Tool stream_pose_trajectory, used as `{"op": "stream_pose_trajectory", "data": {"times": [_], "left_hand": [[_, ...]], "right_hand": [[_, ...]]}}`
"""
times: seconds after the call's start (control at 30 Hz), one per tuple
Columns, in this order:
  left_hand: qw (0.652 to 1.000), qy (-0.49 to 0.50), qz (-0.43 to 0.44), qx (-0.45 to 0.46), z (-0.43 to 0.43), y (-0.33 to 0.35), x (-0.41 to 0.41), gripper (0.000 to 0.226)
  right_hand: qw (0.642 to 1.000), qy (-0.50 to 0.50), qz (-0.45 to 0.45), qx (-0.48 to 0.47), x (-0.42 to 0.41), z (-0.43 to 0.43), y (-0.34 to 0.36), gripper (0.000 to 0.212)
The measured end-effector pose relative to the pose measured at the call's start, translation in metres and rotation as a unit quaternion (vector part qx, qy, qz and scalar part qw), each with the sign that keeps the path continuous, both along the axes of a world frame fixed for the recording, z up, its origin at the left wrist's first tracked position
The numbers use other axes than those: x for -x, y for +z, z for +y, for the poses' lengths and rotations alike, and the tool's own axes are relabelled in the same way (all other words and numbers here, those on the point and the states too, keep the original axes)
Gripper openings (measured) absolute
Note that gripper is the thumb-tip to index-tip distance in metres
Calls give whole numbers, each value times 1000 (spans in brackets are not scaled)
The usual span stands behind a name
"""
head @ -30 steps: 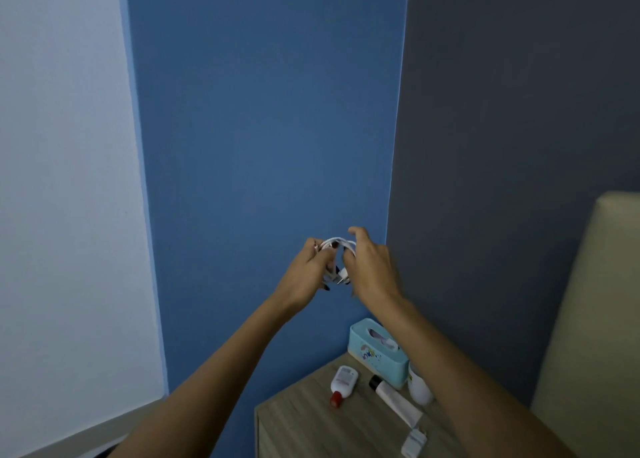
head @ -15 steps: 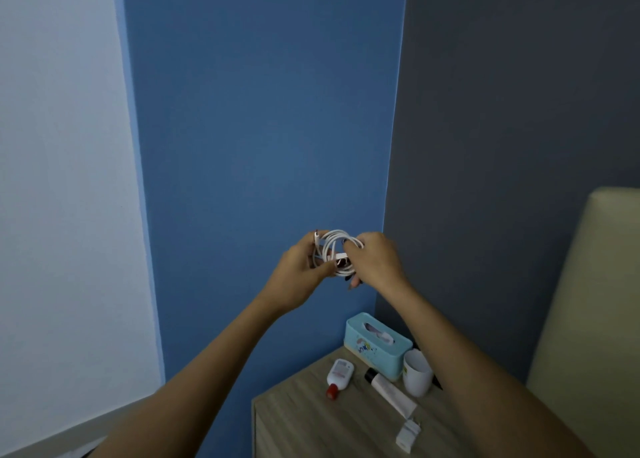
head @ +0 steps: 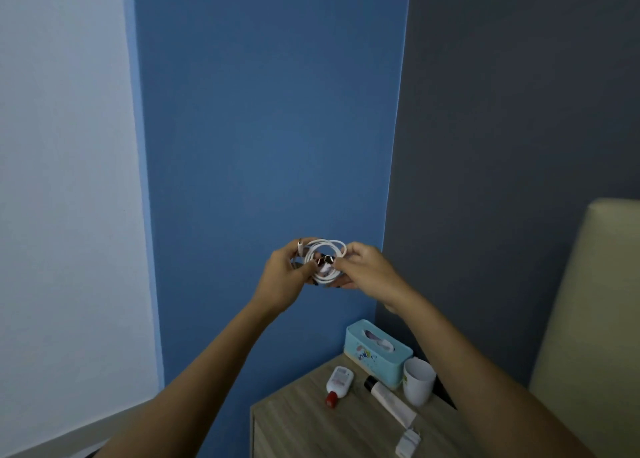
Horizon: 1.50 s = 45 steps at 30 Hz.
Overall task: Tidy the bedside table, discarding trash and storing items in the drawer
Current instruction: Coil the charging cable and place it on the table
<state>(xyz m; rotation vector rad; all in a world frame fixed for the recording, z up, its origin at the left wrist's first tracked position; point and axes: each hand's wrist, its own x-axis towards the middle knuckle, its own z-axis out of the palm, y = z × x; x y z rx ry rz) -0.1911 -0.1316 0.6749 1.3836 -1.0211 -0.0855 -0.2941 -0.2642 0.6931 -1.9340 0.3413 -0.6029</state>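
A coiled white cable (head: 323,257) is held up in front of the blue wall, well above the wooden bedside table (head: 304,426). My left hand (head: 284,277) grips the coil's left side, with one plug end sticking up by the thumb. My right hand (head: 367,270) pinches the coil's right side. On the table lie a small white bottle with a red cap (head: 337,385), a white tube with a black cap (head: 389,400) and a white charger plug (head: 408,442). The drawer is not visible.
A light blue tissue box (head: 377,352) stands at the table's back corner with a white cup (head: 417,381) beside it. A beige padded headboard (head: 588,319) rises at the right. The table's left edge drops off next to the blue wall.
The cable coil has become more visible between the hands, which shifted slightly lower and apart. The view tilted down a little, showing more of the table and the cup.
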Motion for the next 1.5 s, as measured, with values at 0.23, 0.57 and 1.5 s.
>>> {"op": "stream_pose_trajectory", "data": {"times": [0.23,0.57,1.5], "left_hand": [[996,-70,46,-15,4,5,13,28],[986,-14,163,21,3,0,9,29],[987,21,159,-17,-158,-147,-47,17]], "right_hand": [[965,-155,-39,207,-6,-1,-5,13],[982,-134,-94,93,-8,-4,-13,12],[972,-191,-111,-77,-19,-119,-130,14]]}}
